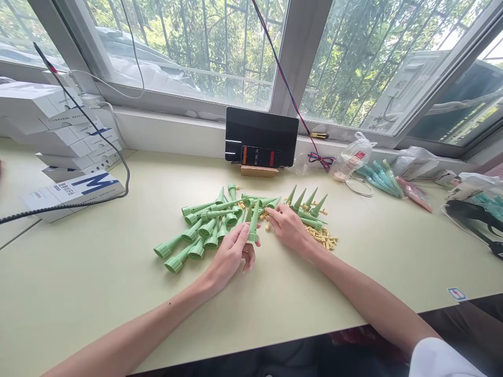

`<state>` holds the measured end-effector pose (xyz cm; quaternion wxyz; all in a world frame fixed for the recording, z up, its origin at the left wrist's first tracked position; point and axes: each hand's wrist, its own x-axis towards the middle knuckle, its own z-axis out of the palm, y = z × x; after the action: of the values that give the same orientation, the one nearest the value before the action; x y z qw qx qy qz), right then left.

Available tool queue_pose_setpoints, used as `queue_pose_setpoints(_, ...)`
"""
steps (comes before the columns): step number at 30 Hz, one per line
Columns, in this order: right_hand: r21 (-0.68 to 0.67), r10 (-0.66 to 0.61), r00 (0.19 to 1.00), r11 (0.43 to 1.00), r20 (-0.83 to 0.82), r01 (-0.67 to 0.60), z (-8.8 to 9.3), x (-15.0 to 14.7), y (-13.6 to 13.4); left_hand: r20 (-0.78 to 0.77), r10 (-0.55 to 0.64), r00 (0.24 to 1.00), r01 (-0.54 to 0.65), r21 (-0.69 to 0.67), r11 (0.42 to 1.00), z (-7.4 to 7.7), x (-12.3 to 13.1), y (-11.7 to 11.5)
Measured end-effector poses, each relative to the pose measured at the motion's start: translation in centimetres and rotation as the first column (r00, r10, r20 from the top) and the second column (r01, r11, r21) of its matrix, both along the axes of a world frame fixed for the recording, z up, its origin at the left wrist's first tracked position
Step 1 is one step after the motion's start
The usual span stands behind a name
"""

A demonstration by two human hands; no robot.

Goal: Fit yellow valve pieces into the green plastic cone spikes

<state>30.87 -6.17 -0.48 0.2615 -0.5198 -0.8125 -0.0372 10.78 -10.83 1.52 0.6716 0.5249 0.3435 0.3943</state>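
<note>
My left hand is closed around a green cone-shaped piece, which stands nearly upright with its tip up and wide end down. Just to the right, my right hand has its thumb and fingers pinched together beside a small yellow piece near the cone. Many green cones lie piled to the left, their open wide ends facing me. Behind my right hand several green cones point upward. A heap of small yellow pieces lies by my right wrist.
A dark tablet and a phone with a timer stand at the back. White boxes and a black cable are at left. Plastic bags, teal packets and a black object are at right.
</note>
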Motion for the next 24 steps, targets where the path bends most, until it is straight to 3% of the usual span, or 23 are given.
queue_pose_setpoints(13, -0.033, 0.021, 0.996, 0.999, -0.089, -0.024, -0.65, 0.08, 0.12, -0.03, 0.003, 1.0, -0.003, 0.01, 1.0, 0.16, -0.04, -0.04)
queue_pose_setpoints(24, -0.06, -0.006, 0.999, 0.998, -0.038, 0.004, -0.68, -0.13, 0.28, -0.026, 0.001, 1.0, -0.001, 0.006, 1.0, 0.2, 0.02, -0.02)
